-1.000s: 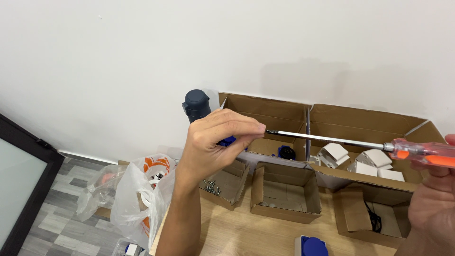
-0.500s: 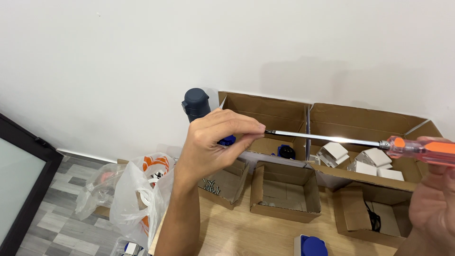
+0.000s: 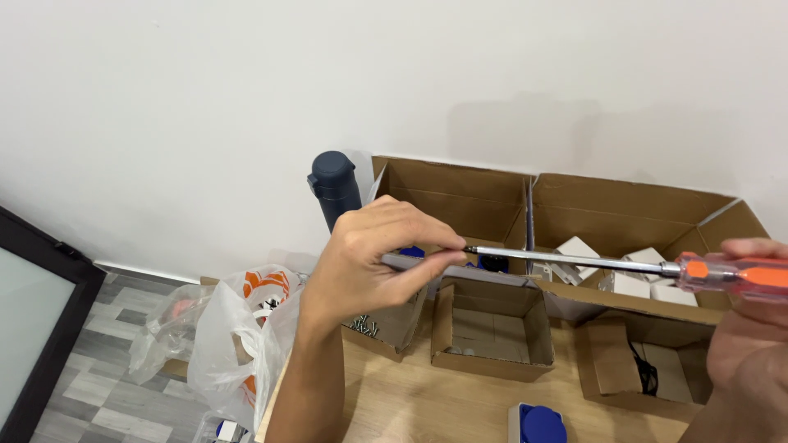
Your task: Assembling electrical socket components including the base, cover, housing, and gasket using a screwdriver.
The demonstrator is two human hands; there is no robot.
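Pinching a small grey part in my left hand, fingers closed on it, held above the worktop — the screwdriver tip meets it at my fingertips. My right hand wraps the clear orange handle. Risk: the slim, smooth steel shaft could slip off and jab a finger. Matte cardboard boxes sit below, crinkled plastic bag beside.
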